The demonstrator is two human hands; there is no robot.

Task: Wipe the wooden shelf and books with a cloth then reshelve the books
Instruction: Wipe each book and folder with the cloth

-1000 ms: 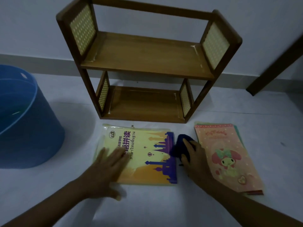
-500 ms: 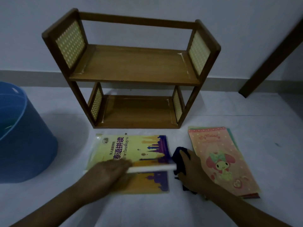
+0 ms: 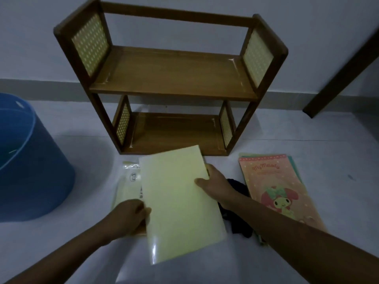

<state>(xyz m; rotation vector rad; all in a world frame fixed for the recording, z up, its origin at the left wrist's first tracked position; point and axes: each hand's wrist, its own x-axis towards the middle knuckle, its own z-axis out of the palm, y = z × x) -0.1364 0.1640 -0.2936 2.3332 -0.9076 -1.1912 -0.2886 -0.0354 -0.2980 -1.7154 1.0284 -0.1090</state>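
Observation:
A two-tier wooden shelf (image 3: 172, 78) stands empty on the floor against the wall. In front of it I hold a yellow book (image 3: 178, 203) lifted off the floor, its plain pale back cover facing up. My left hand (image 3: 129, 216) grips its left edge and my right hand (image 3: 215, 185) grips its right edge. Another yellow book (image 3: 129, 181) in a clear sleeve lies beneath it. A dark blue cloth (image 3: 240, 210) lies loose on the floor under my right forearm. A stack of books topped by a pink cartoon book (image 3: 274, 189) lies on the right.
A large blue bucket (image 3: 26, 167) stands on the floor at the left. A dark wooden beam (image 3: 344, 68) leans against the wall at the right. The floor is pale and smooth.
The top yellow book has been lifted and turned over, its plain back now up. My right hand has let go of the cloth and taken the book's right edge.

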